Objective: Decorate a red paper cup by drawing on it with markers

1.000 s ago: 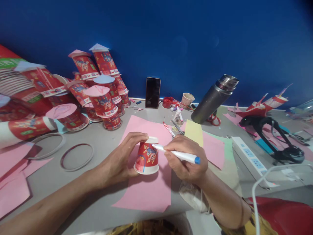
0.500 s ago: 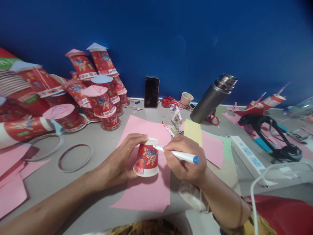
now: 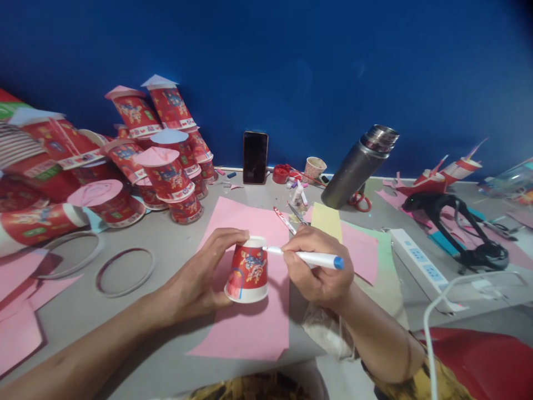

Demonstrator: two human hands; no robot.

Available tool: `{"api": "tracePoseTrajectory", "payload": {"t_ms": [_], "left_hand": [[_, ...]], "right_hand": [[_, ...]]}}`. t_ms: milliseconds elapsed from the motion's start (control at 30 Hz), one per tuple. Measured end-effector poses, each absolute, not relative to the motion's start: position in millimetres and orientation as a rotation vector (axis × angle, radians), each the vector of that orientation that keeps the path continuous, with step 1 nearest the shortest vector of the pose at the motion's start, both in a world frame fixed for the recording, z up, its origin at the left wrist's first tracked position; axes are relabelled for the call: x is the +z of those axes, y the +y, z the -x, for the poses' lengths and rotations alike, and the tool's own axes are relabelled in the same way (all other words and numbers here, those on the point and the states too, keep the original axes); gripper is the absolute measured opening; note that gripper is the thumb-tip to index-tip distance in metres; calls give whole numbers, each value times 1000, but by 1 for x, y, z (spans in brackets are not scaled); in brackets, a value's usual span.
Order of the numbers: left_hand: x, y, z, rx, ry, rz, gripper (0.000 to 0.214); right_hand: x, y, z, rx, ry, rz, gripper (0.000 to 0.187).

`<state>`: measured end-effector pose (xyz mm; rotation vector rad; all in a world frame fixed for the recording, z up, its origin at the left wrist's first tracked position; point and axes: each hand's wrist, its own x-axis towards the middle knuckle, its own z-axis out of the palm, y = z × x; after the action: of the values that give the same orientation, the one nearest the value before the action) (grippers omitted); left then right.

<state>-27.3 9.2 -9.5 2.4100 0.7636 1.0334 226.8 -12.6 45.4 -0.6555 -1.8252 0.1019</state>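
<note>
The left grip [image 3: 200,280] is holding an upturned red cup [image 3: 249,270], fingers over its base and thumb near the rim. The right grip [image 3: 318,266] is pinching a pen [image 3: 308,257], its tip touching the cup's upper side. The cup is standing on a pink sheet [image 3: 250,328] on the table [image 3: 166,244]. Beyond, a phone [image 3: 255,157] is leaning against the wall, with a flask [image 3: 358,166] to its right.

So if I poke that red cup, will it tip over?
Probably not easily: the red cup sits upside down, wide rim on the pink paper. It looks like thin paper, so likely light, sliding and squashing easily.
</note>
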Motion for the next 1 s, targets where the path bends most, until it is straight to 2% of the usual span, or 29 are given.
{"api": "tracePoseTrajectory", "payload": {"t_ms": [1000], "left_hand": [[-7,6,25,1049,774,-2353,80]], "right_hand": [[45,-10,-229,125,-1826,654,15]]}}
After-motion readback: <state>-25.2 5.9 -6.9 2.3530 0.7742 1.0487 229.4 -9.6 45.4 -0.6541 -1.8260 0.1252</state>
